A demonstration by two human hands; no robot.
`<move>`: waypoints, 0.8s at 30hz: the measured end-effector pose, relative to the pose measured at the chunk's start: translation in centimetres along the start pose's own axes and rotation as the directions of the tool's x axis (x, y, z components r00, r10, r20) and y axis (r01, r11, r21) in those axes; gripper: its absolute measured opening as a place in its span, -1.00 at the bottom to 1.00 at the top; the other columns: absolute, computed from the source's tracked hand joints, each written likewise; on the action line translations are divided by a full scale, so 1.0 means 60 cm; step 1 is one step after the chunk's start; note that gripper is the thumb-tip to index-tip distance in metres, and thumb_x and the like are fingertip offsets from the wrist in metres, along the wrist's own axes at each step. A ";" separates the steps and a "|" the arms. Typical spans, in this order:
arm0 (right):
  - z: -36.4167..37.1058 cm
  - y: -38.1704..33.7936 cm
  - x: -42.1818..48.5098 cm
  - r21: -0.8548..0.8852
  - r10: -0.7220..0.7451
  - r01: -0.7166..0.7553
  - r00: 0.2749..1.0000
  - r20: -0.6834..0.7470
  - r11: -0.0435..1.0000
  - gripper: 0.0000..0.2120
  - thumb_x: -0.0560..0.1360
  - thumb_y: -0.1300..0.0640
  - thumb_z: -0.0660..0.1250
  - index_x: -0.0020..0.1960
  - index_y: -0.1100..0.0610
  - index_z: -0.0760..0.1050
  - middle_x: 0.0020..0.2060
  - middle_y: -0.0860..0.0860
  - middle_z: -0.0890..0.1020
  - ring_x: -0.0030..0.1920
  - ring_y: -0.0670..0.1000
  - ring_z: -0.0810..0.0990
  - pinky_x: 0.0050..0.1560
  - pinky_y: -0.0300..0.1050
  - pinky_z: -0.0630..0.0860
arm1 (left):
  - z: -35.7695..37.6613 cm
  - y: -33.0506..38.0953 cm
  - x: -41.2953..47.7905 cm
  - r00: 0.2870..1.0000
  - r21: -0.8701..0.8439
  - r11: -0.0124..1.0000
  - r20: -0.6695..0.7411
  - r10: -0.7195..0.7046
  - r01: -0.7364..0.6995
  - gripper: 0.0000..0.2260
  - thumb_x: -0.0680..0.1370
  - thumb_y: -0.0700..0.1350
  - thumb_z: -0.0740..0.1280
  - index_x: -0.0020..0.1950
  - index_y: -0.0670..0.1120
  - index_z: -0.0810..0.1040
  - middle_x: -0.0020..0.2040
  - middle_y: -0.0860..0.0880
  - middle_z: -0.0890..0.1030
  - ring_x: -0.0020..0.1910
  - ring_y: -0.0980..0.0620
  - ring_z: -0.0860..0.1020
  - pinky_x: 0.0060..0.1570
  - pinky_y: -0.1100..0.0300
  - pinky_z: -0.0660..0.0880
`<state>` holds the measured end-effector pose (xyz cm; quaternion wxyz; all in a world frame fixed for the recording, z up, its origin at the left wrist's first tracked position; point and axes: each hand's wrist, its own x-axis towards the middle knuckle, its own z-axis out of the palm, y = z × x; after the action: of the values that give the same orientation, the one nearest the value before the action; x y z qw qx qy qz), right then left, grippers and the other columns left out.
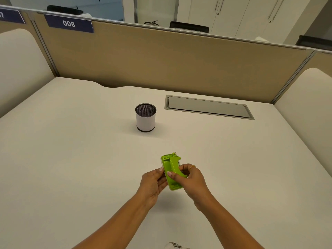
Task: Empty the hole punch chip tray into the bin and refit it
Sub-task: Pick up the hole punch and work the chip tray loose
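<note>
Hole punch lifted off worktop, both hands gripping: left hand pinches edge, probably tray; right hand steadies body. Bin beyond, well apart.

- I see a cream desk filling most of the view.
- Set flush into the desk at the far right is a grey cable hatch, its lid closed.
- A tan partition wall runs along the back edge of the desk, topped by a metal rail.
- On the partition's upper left I read a dark blue number plate marked 008; a second blue plate sits further left, cut off by the frame edge.
- Rounded cream side screens stand at both ends of the desk.
- Beyond the partition I make out white cupboards and a black chair back.
</note>
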<state>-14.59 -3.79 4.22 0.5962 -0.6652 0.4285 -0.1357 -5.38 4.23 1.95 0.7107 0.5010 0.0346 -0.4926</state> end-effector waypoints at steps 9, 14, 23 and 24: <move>0.002 -0.003 0.003 0.013 0.015 -0.015 1.000 0.002 1.000 -0.66 0.33 0.04 0.50 -0.01 0.15 0.47 -0.06 0.09 0.58 -0.06 0.03 0.56 -0.14 -0.22 0.51 | -0.003 0.001 0.001 1.000 -0.023 1.000 -0.018 -0.006 0.005 -0.81 0.58 -0.19 0.20 -0.06 -0.21 0.60 -0.28 -0.07 0.72 -0.31 0.06 0.69 -0.34 0.26 0.62; 0.001 -0.002 0.002 0.037 0.022 -0.022 1.000 0.004 0.999 -0.67 0.33 0.05 0.49 -0.03 0.17 0.47 -0.05 0.14 0.59 -0.09 0.04 0.56 -0.16 -0.23 0.50 | -0.001 -0.001 0.000 1.000 -0.065 0.998 -0.024 -0.008 0.006 -0.83 0.56 -0.18 0.24 -0.08 -0.21 0.61 -0.29 -0.08 0.72 -0.31 0.05 0.69 -0.31 0.25 0.63; -0.002 -0.005 0.003 0.062 0.028 -0.028 1.000 -0.002 0.998 -0.68 0.33 0.05 0.49 -0.03 0.17 0.47 0.00 0.17 0.60 -0.06 0.04 0.58 -0.11 -0.18 0.52 | -0.002 -0.015 -0.010 1.000 -0.120 0.993 -0.020 0.010 -0.012 -0.87 0.51 -0.26 0.28 -0.15 -0.24 0.62 -0.28 -0.10 0.72 -0.29 0.06 0.69 -0.34 0.29 0.61; -0.002 -0.004 0.003 0.062 0.030 -0.030 1.000 -0.002 0.998 -0.67 0.34 0.05 0.49 -0.02 0.17 0.47 0.00 0.17 0.60 -0.05 0.05 0.58 -0.09 -0.16 0.52 | -0.002 -0.016 -0.011 1.000 -0.122 0.992 -0.025 0.012 -0.015 -0.87 0.51 -0.26 0.28 -0.15 -0.24 0.62 -0.28 -0.10 0.72 -0.29 0.05 0.69 -0.35 0.29 0.61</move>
<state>-14.46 -4.00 4.41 0.6179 -0.6397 0.4349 -0.1410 -6.38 4.72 1.57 0.7427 0.4628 0.0700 -0.4788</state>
